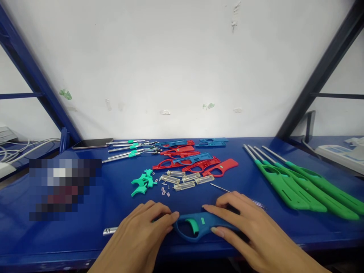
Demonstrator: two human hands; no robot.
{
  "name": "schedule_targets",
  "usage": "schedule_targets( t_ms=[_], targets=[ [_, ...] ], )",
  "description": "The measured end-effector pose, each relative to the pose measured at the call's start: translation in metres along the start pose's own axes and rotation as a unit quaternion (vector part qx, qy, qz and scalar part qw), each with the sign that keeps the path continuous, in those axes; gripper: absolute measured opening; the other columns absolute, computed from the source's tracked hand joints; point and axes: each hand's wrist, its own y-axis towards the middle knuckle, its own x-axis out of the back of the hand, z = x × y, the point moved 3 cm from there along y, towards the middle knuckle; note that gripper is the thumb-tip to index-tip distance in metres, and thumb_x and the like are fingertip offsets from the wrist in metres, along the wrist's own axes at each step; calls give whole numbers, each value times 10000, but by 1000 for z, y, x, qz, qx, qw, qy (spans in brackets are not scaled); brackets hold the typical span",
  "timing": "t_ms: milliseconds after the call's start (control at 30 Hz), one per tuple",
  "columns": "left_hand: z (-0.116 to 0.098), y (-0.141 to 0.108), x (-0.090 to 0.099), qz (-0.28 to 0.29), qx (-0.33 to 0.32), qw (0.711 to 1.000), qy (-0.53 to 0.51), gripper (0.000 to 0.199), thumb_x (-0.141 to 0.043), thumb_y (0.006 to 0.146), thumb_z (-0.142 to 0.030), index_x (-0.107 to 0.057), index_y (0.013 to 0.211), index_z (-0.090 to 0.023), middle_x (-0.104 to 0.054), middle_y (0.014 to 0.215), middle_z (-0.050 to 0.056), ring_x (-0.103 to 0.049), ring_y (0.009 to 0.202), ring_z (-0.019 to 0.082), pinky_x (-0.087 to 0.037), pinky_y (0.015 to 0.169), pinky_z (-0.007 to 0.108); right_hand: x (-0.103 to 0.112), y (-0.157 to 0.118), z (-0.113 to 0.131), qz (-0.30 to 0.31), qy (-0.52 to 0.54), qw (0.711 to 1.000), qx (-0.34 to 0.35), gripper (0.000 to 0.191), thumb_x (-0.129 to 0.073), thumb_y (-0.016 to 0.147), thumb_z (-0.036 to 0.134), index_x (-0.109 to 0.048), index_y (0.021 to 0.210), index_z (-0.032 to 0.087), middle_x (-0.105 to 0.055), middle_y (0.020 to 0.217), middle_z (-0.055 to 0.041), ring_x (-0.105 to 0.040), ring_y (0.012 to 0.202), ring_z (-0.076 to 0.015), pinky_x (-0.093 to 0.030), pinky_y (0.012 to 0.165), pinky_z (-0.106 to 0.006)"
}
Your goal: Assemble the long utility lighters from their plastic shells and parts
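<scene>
A blue long-nosed lighter point(196, 231) with a green trigger lies across the front of the table, its metal tube pointing left. My left hand point(145, 227) is closed around its neck, thumb and fingers pinching where the tube meets the body; the tube's tip sticks out beyond the hand. My right hand point(241, 223) grips the handle end, thumb below and fingers above. Just beyond my right hand lies a thin screwdriver point(236, 193), partly hidden by it. Green triggers point(143, 182), small metal bits point(164, 190) and clear fuel tanks point(184, 185) lie beyond the lighter.
Red and blue handle halves point(196, 159) are spread farther back. Metal tubes with wires point(127, 149) lie at the back left, near a flat dark device point(92, 143). Several green lighters point(295, 182) rest on the right. Blue frame posts point(315, 72) stand at both sides.
</scene>
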Motion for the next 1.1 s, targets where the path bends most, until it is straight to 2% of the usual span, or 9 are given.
schedule_targets(
  t_ms=[167,433,633,767,933,1000,1100],
  targets=[
    [2,-2,-1,4,3,1000,-6,506,-394,976,-13,-797,1164,-255,-804,984,31,-766,770,207,-683,743,341,1,2,2,-10,7,1000,-1,374,-558,1109,472,-638,1470,414,-690,1304,-54,-709,1206,-250,-609,1043,-440],
    [1,-5,-3,23,-11,999,27,644,-399,843,57,-759,1283,-246,-804,1011,53,-781,831,235,-683,783,372,1,0,6,-58,-11,998,9,387,-554,1103,486,-658,1470,421,-722,1224,-58,-745,1095,-269,-631,969,-451],
    [-1,-5,-11,39,-3,999,27,644,-389,811,75,-770,1248,-206,-783,988,80,-762,815,244,-678,749,375,0,2,6,-38,22,999,-9,324,-569,1100,461,-704,1390,406,-707,1200,-48,-732,1082,-255,-617,984,-443],
    [0,-9,-15,48,7,999,19,640,-379,838,81,-745,1275,-211,-767,1029,84,-754,852,244,-673,799,389,0,3,7,-30,51,998,-22,287,-583,1094,435,-727,1337,383,-704,1175,-53,-726,1063,-260,-594,1035,-496],
    [0,-13,-19,66,18,997,40,715,-454,749,104,-674,1328,-254,-754,1126,62,-740,992,263,-635,932,404,-1,3,7,-31,70,997,-27,288,-594,1092,420,-702,1358,393,-713,1231,-53,-723,1130,-270,-571,1081,-510],
    [0,-13,-20,65,24,997,44,669,-484,730,86,-670,1273,-259,-744,1152,62,-722,1005,280,-629,924,426,-1,3,6,-31,81,996,-34,281,-606,1089,410,-689,1356,394,-723,1271,-43,-715,1183,-268,-545,1126,-507],
    [-1,-12,-19,42,31,998,39,572,-498,795,52,-660,1247,-260,-727,1184,61,-700,1032,284,-624,923,429,-2,3,3,-36,97,993,-53,250,-662,1061,400,-686,1310,390,-751,1283,-5,-719,1212,-255,-495,1193,-491]
  ],
)
